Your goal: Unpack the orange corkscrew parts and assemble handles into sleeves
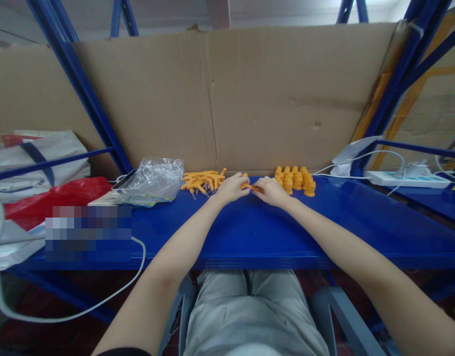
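Observation:
My left hand (pixel 231 189) is closed around a small orange piece (pixel 245 185), part of which shows between its fingers. Close beside it, my right hand (pixel 270 191) pinches the end of the orange piece that points towards it. Just left of my left hand lies a pile of orange branch-shaped pieces (pixel 202 181) with short metal chains hanging from them. Right of my right hand stand several short orange figures (pixel 297 179) in rows. My fingers hide most of the held piece, so its exact shape cannot be made out.
Both hands are over a blue table (pixel 249 232) backed by a cardboard sheet (pixel 268 99). A clear plastic bag (pixel 156 180) lies left of the pile. Further left are a red bag (pixel 64 198) and a white cable (pixel 82 319). A power strip (pixel 408 179) sits at the right.

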The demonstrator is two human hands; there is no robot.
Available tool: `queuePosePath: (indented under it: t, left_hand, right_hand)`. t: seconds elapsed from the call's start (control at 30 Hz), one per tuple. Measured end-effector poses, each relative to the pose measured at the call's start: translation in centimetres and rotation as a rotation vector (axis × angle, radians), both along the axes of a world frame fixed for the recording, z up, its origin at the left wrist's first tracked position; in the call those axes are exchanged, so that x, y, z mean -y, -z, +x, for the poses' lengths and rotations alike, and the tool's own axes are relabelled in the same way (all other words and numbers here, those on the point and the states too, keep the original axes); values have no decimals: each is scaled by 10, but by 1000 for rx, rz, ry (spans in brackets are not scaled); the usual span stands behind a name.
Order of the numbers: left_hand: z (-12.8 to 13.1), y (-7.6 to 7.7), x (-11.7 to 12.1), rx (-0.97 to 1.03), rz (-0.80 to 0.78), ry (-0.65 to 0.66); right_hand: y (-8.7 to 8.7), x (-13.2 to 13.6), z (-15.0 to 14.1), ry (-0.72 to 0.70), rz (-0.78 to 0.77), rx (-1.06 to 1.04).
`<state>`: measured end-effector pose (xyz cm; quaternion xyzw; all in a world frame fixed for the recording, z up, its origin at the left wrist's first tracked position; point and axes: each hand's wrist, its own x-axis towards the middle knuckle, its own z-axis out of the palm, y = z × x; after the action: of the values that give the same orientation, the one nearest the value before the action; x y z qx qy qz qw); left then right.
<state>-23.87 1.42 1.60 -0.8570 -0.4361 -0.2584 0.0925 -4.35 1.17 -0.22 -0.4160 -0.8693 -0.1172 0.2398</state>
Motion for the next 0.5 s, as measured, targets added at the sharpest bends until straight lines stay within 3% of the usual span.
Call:
queuePosePath:
  t: [0.2,0.3,0.5]
  left_hand:
    - [1,-5,7,153,84,32]
    - [-3,-5,4,257,101,-18]
    - [-14,2,-6,245,54,-98]
  right_hand:
    - [-8,-19,-4,33,-11,-118]
    - [-23,-41,1,170,-72,-250]
    - [-56,-93,15,405,-156,-479]
